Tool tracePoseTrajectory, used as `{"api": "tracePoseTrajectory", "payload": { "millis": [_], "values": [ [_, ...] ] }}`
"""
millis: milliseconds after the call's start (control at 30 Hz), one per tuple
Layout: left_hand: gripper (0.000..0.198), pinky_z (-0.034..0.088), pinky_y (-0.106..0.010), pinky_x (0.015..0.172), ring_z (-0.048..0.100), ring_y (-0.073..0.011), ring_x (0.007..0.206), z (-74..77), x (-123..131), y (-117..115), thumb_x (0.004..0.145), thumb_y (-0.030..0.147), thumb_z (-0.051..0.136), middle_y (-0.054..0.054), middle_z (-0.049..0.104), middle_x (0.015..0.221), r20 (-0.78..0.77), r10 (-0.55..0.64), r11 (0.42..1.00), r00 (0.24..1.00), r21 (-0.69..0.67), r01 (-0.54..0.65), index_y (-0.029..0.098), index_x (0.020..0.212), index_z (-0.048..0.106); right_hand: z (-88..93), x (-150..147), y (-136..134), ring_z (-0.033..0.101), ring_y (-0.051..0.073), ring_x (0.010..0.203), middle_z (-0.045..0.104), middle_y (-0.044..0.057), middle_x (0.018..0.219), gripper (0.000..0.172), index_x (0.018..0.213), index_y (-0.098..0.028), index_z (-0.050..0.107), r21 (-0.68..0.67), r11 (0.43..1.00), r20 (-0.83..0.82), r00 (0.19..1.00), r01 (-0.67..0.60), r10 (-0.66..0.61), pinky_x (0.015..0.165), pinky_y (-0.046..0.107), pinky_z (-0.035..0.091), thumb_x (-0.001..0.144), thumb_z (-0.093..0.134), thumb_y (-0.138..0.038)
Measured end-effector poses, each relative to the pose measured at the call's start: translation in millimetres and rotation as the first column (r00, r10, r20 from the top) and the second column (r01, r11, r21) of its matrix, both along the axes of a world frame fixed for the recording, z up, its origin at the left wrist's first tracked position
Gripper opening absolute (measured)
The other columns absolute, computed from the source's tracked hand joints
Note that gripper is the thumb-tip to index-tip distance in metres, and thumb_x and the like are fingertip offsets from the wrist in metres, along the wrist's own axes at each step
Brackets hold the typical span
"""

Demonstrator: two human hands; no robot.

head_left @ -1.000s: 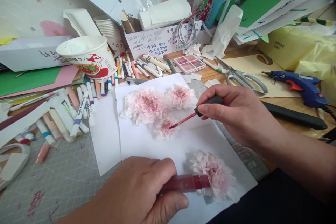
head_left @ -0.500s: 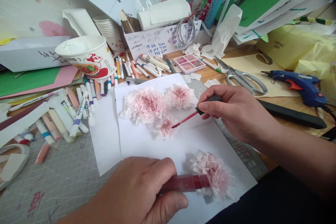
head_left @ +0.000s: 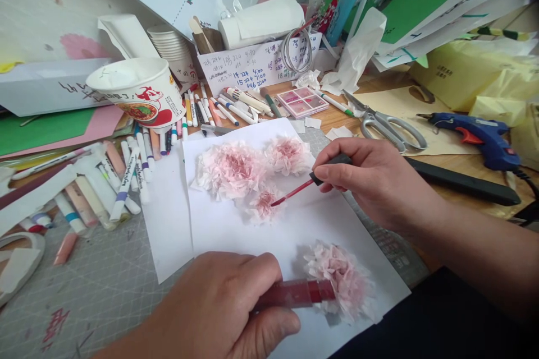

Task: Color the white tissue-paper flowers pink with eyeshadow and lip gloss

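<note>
My right hand (head_left: 362,179) pinches the black cap of a lip gloss wand (head_left: 295,190). The wand's red tip meets the right side of a small pink paper flower (head_left: 265,205). In my closed left hand (head_left: 236,297) lies the lip gloss tube (head_left: 295,294), dark red and uncapped, its neck pointing right. That neck overlaps a pink-and-white paper flower (head_left: 341,280) in view. Two more tissue flowers, a large one (head_left: 231,168) and a smaller one (head_left: 288,155), rest farther back on the white paper sheet (head_left: 223,230).
Many markers (head_left: 126,179) crowd the left, beside a paper bowl (head_left: 130,90). Scissors (head_left: 387,123), a blue glue gun (head_left: 475,134) and a long black object (head_left: 463,182) lie to the right. Behind the sheet is a four-pan palette (head_left: 302,102). A grey cutting mat (head_left: 109,269) spreads underneath.
The wand tip has shifted slightly left, further onto the small flower, as my right hand moved left. My left hand keeps hold of the tube nearly unmoved.
</note>
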State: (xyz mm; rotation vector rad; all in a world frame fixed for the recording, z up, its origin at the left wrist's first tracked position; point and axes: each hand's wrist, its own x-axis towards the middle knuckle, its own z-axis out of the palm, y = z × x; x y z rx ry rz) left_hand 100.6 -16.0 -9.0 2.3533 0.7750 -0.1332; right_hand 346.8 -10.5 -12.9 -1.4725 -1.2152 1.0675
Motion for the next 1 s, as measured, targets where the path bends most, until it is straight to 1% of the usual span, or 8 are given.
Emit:
{"api": "tracePoseTrajectory", "payload": {
  "millis": [100, 233, 300, 467, 633, 800, 933, 1000],
  "values": [
    [0.056, 0.036, -0.026, 0.055, 0.061, -0.0160, 0.062, 2.7, 0.3, -0.4, 0.099, 0.064, 0.028, 0.001, 0.066, 0.071, -0.021, 0.000, 1.000, 1.000, -0.006, 0.000, 0.022, 0.080, 0.059, -0.3, -0.1, 0.1, 0.053, 0.013, 0.059, 0.063, -0.002, 0.066, 0.014, 0.072, -0.021, 0.068, -0.003, 1.000, 0.006, 1.000, 0.019, -0.019, 0.057, 0.029, 0.041, 0.075, 0.076, -0.033],
    [0.056, 0.036, -0.026, 0.056, 0.061, -0.0164, 0.063, 4.8, 0.3, -0.8, 0.098, 0.066, 0.029, 0.001, 0.066, 0.071, -0.042, 0.001, 1.000, 0.999, -0.013, -0.002, 0.022, 0.081, 0.060, -1.3, 2.9, 0.5, 0.047, 0.011, 0.056, 0.055, -0.004, 0.057, 0.011, 0.072, -0.021, 0.069, 0.017, 0.998, 0.020, 0.998, 0.054, -0.055, 0.061, 0.030, 0.045, 0.075, 0.075, -0.029],
    [0.055, 0.037, -0.026, 0.056, 0.061, -0.0164, 0.063, 3.9, -0.2, -1.0, 0.099, 0.065, 0.030, 0.001, 0.066, 0.072, -0.042, 0.004, 1.000, 0.999, -0.014, -0.004, 0.022, 0.080, 0.060, -1.3, 3.6, 0.4, 0.048, 0.011, 0.056, 0.054, -0.005, 0.056, 0.011, 0.072, -0.021, 0.069, 0.018, 0.999, 0.014, 0.999, 0.046, -0.047, 0.061, 0.030, 0.046, 0.074, 0.075, -0.029],
    [0.054, 0.035, -0.026, 0.056, 0.059, -0.0163, 0.062, -1.7, -2.3, -1.1, 0.099, 0.065, 0.029, 0.002, 0.065, 0.070, -0.018, 0.004, 1.000, 1.000, 0.004, -0.004, 0.023, 0.081, 0.059, 0.0, 0.7, 0.8, 0.051, 0.012, 0.057, 0.060, -0.003, 0.062, 0.013, 0.070, -0.021, 0.068, 0.003, 0.999, 0.015, 0.999, 0.037, -0.037, 0.057, 0.029, 0.043, 0.073, 0.075, -0.032],
    [0.055, 0.032, -0.026, 0.054, 0.057, -0.0155, 0.059, -2.5, -2.2, -0.3, 0.098, 0.066, 0.029, 0.002, 0.064, 0.068, 0.002, 0.005, 1.000, 1.000, 0.002, -0.005, 0.023, 0.079, 0.058, 0.7, 0.6, 3.4, 0.044, 0.011, 0.053, 0.049, -0.006, 0.051, 0.011, 0.067, -0.021, 0.068, 0.006, 0.997, -0.021, 0.997, 0.077, -0.077, 0.060, 0.030, 0.047, 0.070, 0.074, -0.029],
    [0.057, 0.033, -0.026, 0.054, 0.059, -0.0157, 0.060, 1.1, -1.2, 0.1, 0.098, 0.067, 0.027, 0.002, 0.064, 0.068, -0.022, 0.007, 1.000, 1.000, 0.007, -0.006, 0.023, 0.080, 0.059, -0.6, 4.1, 2.7, 0.046, 0.011, 0.055, 0.052, -0.005, 0.054, 0.010, 0.066, -0.020, 0.068, -0.005, 0.998, -0.018, 0.997, 0.068, -0.068, 0.061, 0.030, 0.047, 0.070, 0.075, -0.028],
    [0.058, 0.033, -0.026, 0.054, 0.059, -0.0158, 0.060, 2.1, -1.2, 0.2, 0.098, 0.068, 0.026, 0.002, 0.065, 0.069, -0.029, 0.002, 1.000, 1.000, 0.015, -0.002, 0.023, 0.081, 0.060, -0.8, 5.4, 0.8, 0.045, 0.011, 0.054, 0.047, -0.006, 0.051, 0.008, 0.067, -0.021, 0.069, -0.006, 0.998, -0.031, 0.997, 0.067, -0.067, 0.062, 0.031, 0.047, 0.069, 0.074, -0.027],
    [0.058, 0.033, -0.026, 0.054, 0.058, -0.0158, 0.060, 1.1, -1.5, -0.1, 0.098, 0.068, 0.027, 0.002, 0.065, 0.069, -0.025, 0.005, 1.000, 1.000, 0.011, -0.004, 0.023, 0.080, 0.058, -0.7, 4.9, 0.4, 0.045, 0.011, 0.054, 0.048, -0.006, 0.052, 0.008, 0.067, -0.021, 0.069, -0.003, 0.997, -0.037, 0.996, 0.077, -0.077, 0.062, 0.031, 0.047, 0.069, 0.074, -0.027]
  ]
}}
